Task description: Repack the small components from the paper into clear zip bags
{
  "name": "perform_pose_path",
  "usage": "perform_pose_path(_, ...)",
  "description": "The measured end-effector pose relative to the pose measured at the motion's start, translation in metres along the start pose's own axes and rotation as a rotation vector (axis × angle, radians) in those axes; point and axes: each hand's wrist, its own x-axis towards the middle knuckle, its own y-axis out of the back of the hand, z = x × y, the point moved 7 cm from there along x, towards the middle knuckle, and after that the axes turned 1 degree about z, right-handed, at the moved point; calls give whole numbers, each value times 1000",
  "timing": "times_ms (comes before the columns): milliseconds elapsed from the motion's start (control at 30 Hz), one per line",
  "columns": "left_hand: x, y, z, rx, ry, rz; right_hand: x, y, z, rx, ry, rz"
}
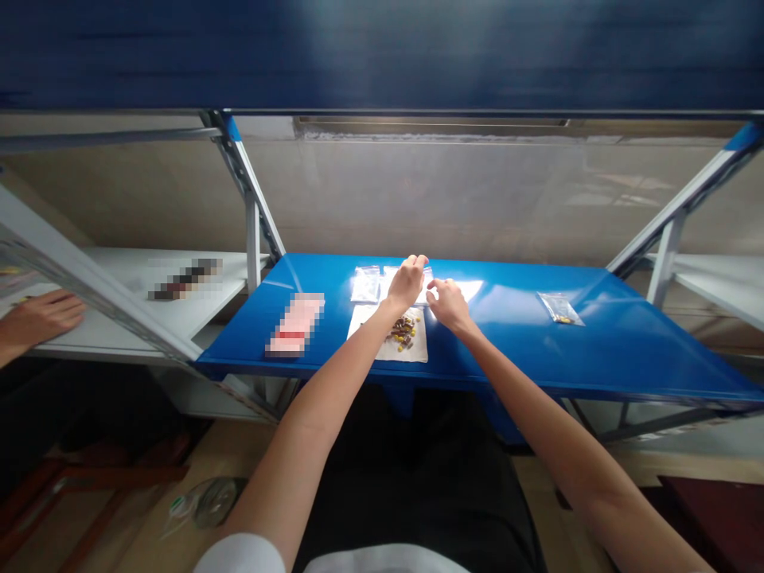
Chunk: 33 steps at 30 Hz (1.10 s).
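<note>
My left hand (407,283) is above small clear zip bags at the back of the blue table, its fingers curled together; whatever they pinch is too small to make out. Just right of it, my right hand (447,303) has bent fingers with a gap between them, beside the right edge of a bag. A zip bag (366,284) lies flat to the left. Below my left hand is a pale sheet (368,322) bearing a pile of brown and yellow capsules (406,333), partly covered by my left wrist.
On the blue table (507,350), a zip bag (561,309) with a few yellow pieces lies at the right and a blurred pink item (295,325) at the left. Metal posts (256,191) hold an upper shelf (382,56). Another person's hand (51,318) rests on the white table at left.
</note>
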Motion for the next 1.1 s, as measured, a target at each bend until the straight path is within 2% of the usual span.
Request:
perform_pose_path(100,-3,-6,28,-35,-66,1,-8,9,14,22,20,15)
perform_pose_path(200,0,-31,64,-125,-146,-66,-17,29,48,-10,36,28)
perform_pose_path(333,1,-93,119,-277,-181,-290,-34,72,126,-130,-55,83)
perform_pose_path(400,-1,-125,149,-313,-194,-362,-45,96,170,-213,-137,116)
perform_pose_path(500,-7,-168,186,-351,-172,-427,-62,125,223,-373,-233,136)
perform_pose_path(600,-10,-196,205,-357,-54,-434,-74,138,255,-481,-288,111)
perform_pose_path(733,-6,-210,206,-373,141,-410,-80,136,260,-521,-271,97)
perform_pose_path(867,0,-208,190,-459,321,-411,-85,127,235,-371,-158,99)
perform_pose_path(933,-3,-201,177,-496,415,-381,-88,125,220,-238,-146,120)
perform_pose_path(1100,-25,-165,140,-572,602,-261,-90,128,188,72,-270,175)
